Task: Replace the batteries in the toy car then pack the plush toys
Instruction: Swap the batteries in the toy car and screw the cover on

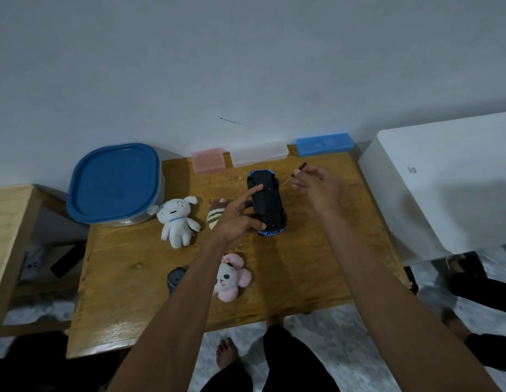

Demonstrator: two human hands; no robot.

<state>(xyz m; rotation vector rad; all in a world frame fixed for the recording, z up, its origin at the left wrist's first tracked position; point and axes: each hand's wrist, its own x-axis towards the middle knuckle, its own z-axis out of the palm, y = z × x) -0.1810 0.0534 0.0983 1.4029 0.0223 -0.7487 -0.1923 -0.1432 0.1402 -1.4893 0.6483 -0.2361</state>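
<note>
A blue toy car (270, 205) lies upside down on the wooden table (316, 264), its black underside up. My left hand (240, 213) steadies it, forefinger on the underside and thumb at the near end. My right hand (316, 188) hovers just right of the car, holding a small screwdriver (295, 172) with its tip pointing down-left toward the car. A white plush dog (176, 219) lies left of the car. Partly hidden behind my left hand is a striped brown-and-yellow plush (215, 213). A pink-and-grey plush (232, 278) lies nearer me.
A container with a blue lid (116, 182) stands at the table's back left. Pink (208, 159), clear (258, 152) and blue (325, 144) flat plastic boxes line the back edge. A small dark object (175, 278) sits beside my left forearm. A white unit (444, 188) stands right.
</note>
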